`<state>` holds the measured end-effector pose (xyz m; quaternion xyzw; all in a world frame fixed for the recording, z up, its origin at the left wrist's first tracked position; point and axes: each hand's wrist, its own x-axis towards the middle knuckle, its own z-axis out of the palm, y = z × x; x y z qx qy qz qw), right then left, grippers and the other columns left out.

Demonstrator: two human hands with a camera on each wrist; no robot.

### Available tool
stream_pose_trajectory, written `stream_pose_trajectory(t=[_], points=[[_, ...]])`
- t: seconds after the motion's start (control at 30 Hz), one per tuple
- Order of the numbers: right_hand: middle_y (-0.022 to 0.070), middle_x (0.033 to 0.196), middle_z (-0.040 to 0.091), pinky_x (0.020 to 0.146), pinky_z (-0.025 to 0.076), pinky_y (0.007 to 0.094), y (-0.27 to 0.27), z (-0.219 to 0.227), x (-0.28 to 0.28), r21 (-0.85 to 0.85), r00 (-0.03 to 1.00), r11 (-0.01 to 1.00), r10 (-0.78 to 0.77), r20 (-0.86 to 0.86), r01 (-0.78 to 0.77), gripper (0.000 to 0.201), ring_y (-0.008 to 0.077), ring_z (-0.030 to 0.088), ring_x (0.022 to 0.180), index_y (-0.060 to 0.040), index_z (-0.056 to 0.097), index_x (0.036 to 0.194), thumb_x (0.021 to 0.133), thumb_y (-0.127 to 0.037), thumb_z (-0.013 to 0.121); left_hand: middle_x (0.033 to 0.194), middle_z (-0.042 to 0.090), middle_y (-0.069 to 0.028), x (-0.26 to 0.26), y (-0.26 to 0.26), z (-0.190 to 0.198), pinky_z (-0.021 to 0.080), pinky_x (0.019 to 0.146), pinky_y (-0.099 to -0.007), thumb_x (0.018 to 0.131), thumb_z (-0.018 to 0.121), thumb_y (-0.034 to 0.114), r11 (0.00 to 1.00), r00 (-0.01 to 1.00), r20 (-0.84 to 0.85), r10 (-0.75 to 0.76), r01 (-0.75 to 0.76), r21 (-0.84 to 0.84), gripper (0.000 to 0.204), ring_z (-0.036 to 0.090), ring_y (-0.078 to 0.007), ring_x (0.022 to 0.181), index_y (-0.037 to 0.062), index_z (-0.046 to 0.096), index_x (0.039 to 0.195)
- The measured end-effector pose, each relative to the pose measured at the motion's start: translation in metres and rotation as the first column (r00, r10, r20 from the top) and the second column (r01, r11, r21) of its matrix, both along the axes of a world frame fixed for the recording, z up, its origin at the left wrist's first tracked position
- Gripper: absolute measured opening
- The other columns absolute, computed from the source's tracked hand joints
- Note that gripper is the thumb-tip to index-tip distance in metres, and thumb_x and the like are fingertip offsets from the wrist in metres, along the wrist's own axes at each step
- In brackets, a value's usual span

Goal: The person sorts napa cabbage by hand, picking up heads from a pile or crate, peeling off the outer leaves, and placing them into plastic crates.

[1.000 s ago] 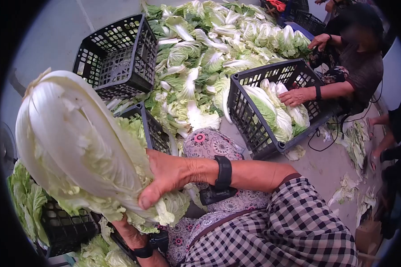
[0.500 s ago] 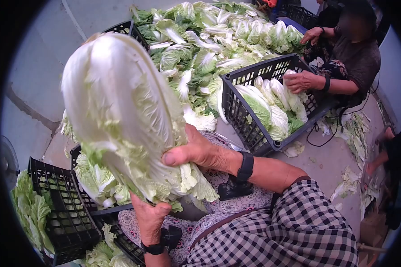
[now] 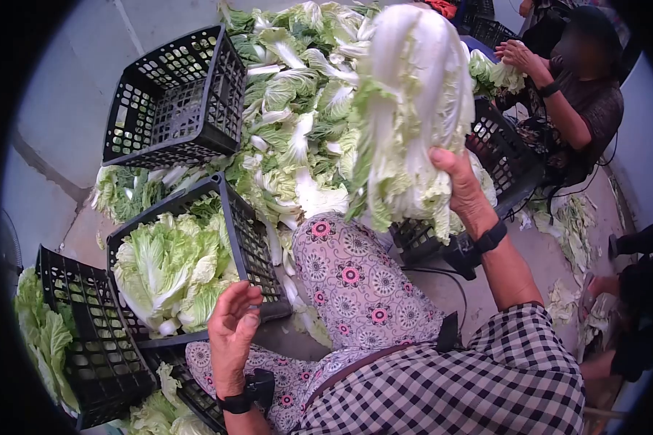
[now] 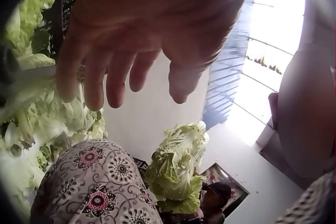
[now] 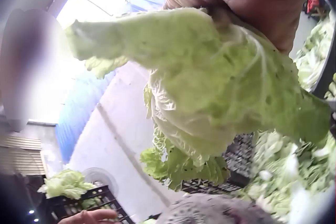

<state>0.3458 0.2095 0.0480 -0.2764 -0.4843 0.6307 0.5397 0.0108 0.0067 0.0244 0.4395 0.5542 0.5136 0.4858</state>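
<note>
My right hand (image 3: 463,185) grips a napa cabbage (image 3: 421,109) by its leafy end and holds it up, thick white end on top. The cabbage covers part of the leaf pile and a crate behind it. In the right wrist view, loose green outer leaves (image 5: 220,71) hang below that hand. My left hand (image 3: 231,333) is held in the air with loosely bent fingers and nothing in them, beside a black crate (image 3: 228,210) of cabbages (image 3: 174,268). The left wrist view shows its fingers (image 4: 115,85) spread apart.
A large pile of cabbage leaves (image 3: 297,138) covers the floor ahead. Another black crate (image 3: 196,141) stands on its left edge, and a tilted one (image 3: 94,348) lies far left. At right, a crate (image 3: 511,156) stands by another person (image 3: 580,109), who holds cabbage leaves. Cables cross the floor.
The cabbage has swung from the left across to the right, held up by my right hand. My left hand has let go of it. The other person's hands have risen from the crate.
</note>
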Motion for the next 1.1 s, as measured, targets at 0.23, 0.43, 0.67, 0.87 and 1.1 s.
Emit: stream_pose_trajectory(t=[0.23, 0.43, 0.67, 0.87, 1.1], points=[[0.0146, 0.118, 0.054, 0.088, 0.05, 0.0343, 0.01, -0.028, 0.098, -0.031, 0.96, 0.963, -0.266, 0.082, 0.269, 0.064, 0.0223, 0.058, 0.103, 0.0033, 0.037, 0.129, 0.075, -0.012, 0.066, 0.112, 0.057, -0.0117, -0.002, 0.002, -0.006, 0.043, 0.089, -0.0305, 0.08, 0.068, 0.033, 0.999, 0.999, -0.014, -0.036, 0.035, -0.041, 0.06, 0.055, -0.0188, 0.103, -0.0017, 0.046, 0.124], [0.0151, 0.11, 0.058, 0.084, 0.051, 0.0356, 0.015, -0.026, 0.15, -0.013, 0.81, 0.846, -0.506, 0.296, 0.533, 0.063, 0.0234, 0.06, 0.096, 0.0011, 0.041, 0.125, 0.069, -0.003, 0.069, 0.111, 0.057, -0.0124, -0.005, 0.002, -0.012, 0.043, 0.089, -0.0308, 0.08, 0.069, 0.032, 0.996, 0.998, -0.006, -0.056, 0.056, -0.07, 0.06, 0.056, -0.0192, 0.101, -0.0024, 0.046, 0.123], [0.0177, 0.108, 0.058, 0.089, 0.045, 0.0341, 0.067, -0.083, 0.182, 0.015, 0.421, 0.876, -0.246, 0.873, 0.482, 0.076, 0.0256, 0.058, 0.098, 0.0035, 0.039, 0.124, 0.062, -0.017, 0.079, 0.108, 0.058, -0.012, -0.005, 0.006, -0.018, 0.043, 0.088, -0.0303, 0.079, 0.07, 0.033, 0.992, 0.997, 0.002, -0.081, 0.08, -0.096, 0.06, 0.055, -0.0188, 0.1, -0.0026, 0.047, 0.122], [0.0269, 0.139, 0.03, 0.102, 0.031, 0.0519, 0.089, -0.116, 0.168, -0.017, -0.141, 0.886, 0.093, 0.986, 0.463, 0.101, 0.0439, 0.032, 0.127, -0.0122, 0.016, 0.143, 0.066, -0.044, 0.074, 0.108, 0.058, -0.0119, -0.003, 0.002, -0.014, 0.045, 0.082, -0.0289, 0.078, 0.07, 0.033, 0.988, 0.995, -0.021, -0.097, 0.094, -0.121, 0.06, 0.055, -0.0182, 0.099, -0.0027, 0.048, 0.122], [0.0219, 0.137, 0.032, 0.097, 0.03, 0.0584, 0.074, -0.092, 0.149, 0.053, -0.23, 0.876, 0.068, 0.971, 0.479, 0.09, 0.0419, 0.032, 0.126, -0.0169, 0.026, 0.139, 0.066, -0.04, 0.073, 0.108, 0.058, -0.0116, -0.015, -0.001, -0.015, 0.043, 0.086, -0.0297, 0.079, 0.07, 0.031, 0.992, 0.999, -0.008, -0.053, 0.052, -0.117, 0.059, 0.055, -0.018, 0.099, -0.003, 0.048, 0.121]])
